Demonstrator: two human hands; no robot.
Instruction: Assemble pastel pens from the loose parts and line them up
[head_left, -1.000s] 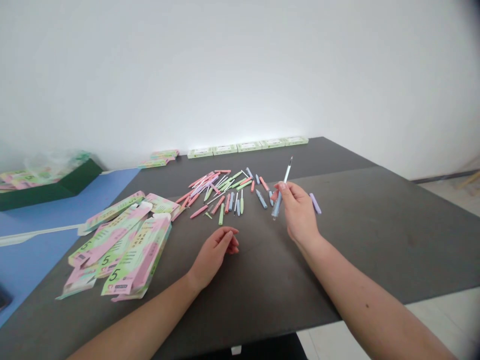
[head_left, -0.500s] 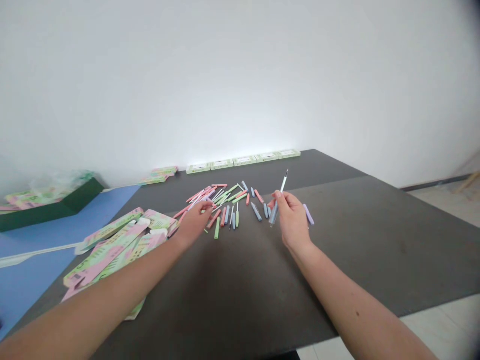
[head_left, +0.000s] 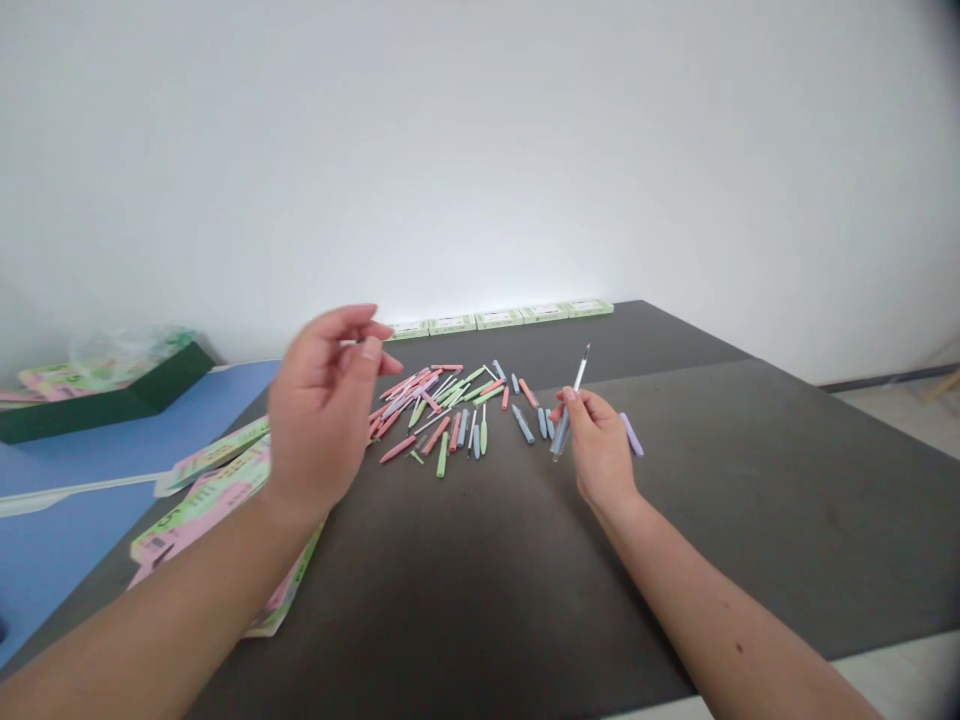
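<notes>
And up comes the left hand (head_left: 322, 415), away from the loose pen parts (head_left: 455, 432) it was over a moment ago, its fingers half-curled with a gap at the thumb, seemingly empty, though blur leaves some doubt. The right hand (head_left: 604, 450) hasn't let go: thumb and fingers pinch the uncapped pen (head_left: 559, 440), tip up, over the dark table (head_left: 465, 590). So the work, it seems, rests with the right hand alone.
</notes>
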